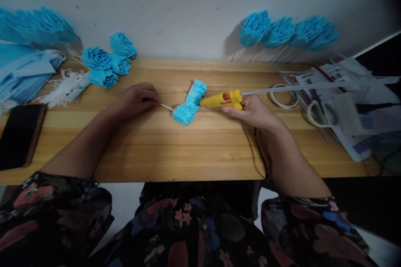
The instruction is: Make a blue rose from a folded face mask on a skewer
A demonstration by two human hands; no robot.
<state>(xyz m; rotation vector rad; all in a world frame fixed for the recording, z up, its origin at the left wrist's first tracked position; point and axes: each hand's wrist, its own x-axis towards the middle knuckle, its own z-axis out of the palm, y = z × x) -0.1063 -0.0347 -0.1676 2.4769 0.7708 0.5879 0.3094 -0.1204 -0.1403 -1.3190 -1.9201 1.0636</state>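
Note:
My left hand [140, 99] pinches the end of a thin wooden stick [166, 107] over the table. At the stick's other end is a pleated strip of light blue material [188, 106], partly wrapped round it, with its free end stretching away from me. My right hand [252, 110] grips a yellow hot glue gun [222, 101], nozzle pointing left at the blue strip. Whether the nozzle touches the strip I cannot tell. A long translucent glue stick [282, 88] sticks out of the gun's back.
Several blue flowers on sticks lean on the wall at right [255, 29] and left [97, 58]. Blue face masks [25, 71], white cords [69, 87] and a phone [21, 135] lie at left. Scissors [322, 114], a white ring-shaped roll [284, 96] and papers [357, 146] are at right. A black cable [261, 154] hangs over the edge.

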